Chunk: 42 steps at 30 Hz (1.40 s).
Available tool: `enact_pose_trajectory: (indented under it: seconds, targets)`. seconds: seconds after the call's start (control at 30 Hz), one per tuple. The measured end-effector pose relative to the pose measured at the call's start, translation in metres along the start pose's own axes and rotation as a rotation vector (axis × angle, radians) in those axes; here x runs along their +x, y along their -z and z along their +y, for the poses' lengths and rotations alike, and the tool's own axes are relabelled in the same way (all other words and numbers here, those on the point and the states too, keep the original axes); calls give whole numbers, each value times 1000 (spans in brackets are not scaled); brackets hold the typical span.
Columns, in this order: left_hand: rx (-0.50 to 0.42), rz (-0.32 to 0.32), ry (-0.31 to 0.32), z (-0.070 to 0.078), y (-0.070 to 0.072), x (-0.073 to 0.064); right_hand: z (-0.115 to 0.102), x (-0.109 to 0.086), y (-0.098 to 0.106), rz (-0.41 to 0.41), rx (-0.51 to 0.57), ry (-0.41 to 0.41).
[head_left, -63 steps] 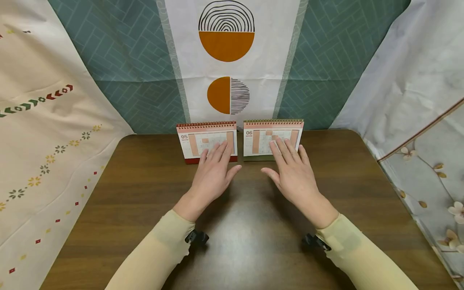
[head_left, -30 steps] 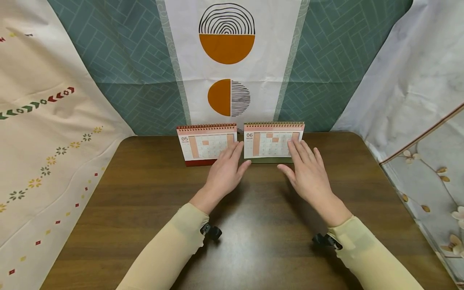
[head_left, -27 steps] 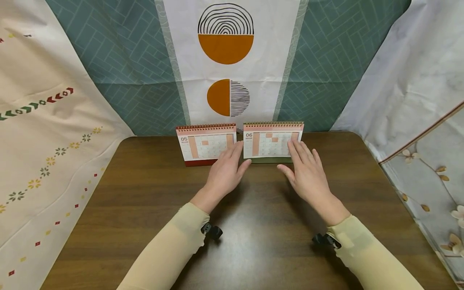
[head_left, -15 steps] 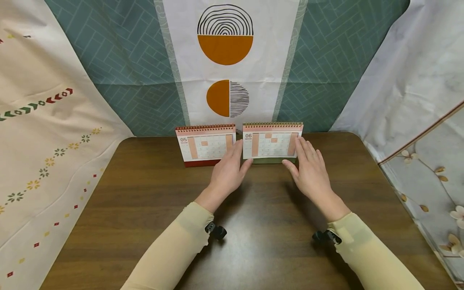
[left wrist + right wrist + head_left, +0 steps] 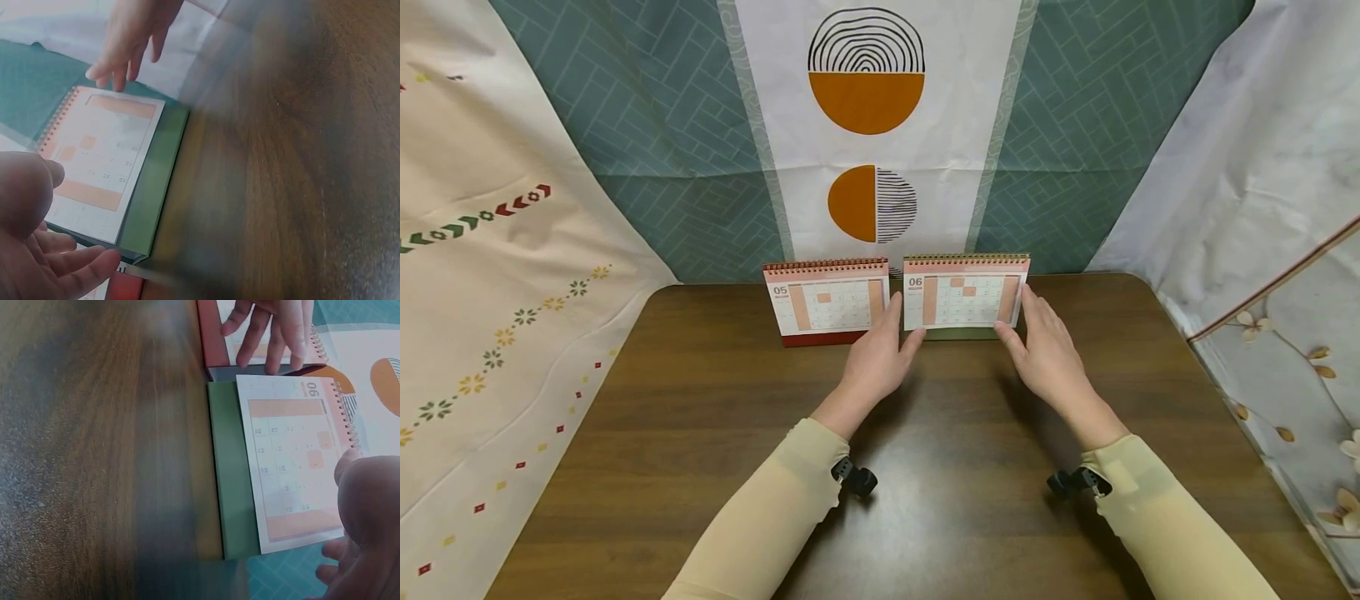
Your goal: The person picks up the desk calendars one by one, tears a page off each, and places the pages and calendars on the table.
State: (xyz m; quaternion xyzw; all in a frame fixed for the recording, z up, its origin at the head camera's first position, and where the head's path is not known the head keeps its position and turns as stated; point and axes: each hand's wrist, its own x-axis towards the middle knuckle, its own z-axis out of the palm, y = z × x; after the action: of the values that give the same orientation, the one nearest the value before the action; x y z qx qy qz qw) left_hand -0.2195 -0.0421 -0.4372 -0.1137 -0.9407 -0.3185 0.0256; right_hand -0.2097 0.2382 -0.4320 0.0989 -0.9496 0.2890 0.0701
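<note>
Two spiral-bound desk calendars stand side by side at the back of the table, a narrow gap between them. The left one, marked 05, has a red base [image 5: 820,340]; the right one, marked 06 [image 5: 966,302], has a green base [image 5: 234,469]. My left hand [image 5: 876,362] reaches to the gap, its straight fingers beside the left edge of the 06 calendar and overlapping the 05 page's right side. My right hand [image 5: 1051,354] is at the 06 calendar's right edge, fingers extended and thumb in front of its lower corner. Both hands flank the 06 calendar, palms facing each other.
The brown wooden table [image 5: 700,467] spreads out toward me. Behind the calendars hangs a green and white cloth [image 5: 955,125] with orange half circles. Patterned cloths hang at the left [image 5: 467,317] and right [image 5: 1247,200] sides.
Both hands have slid rightward from in front of the pages: the left to the gap between the calendars, the right to the 06 calendar's right edge. The calendars have stayed in place.
</note>
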Motion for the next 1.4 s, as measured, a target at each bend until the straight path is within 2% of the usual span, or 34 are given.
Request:
enact_pose_trajectory:
  seconds: [0.2, 0.43, 0.7, 1.03, 1.3, 1.4]
  targets:
    - [-5, -24, 33, -1, -1, 2, 1, 2, 0, -64, 51, -51]
    - [0, -30, 21, -1, -1, 6, 5, 7, -1, -67, 119, -39]
    - [-21, -34, 5, -2, -1, 3, 5, 6, -1, -99, 210, -109]
    - [-106, -66, -44, -8, -7, -2, 9, -4, -6, -30, 255, -126]
    - [-158, -30, -122, -11, -8, -6, 5, -13, -2, 55, 257, -119]
    - [-200, -12, -153, -11, -9, -8, 3, -17, -2, 81, 287, -133]
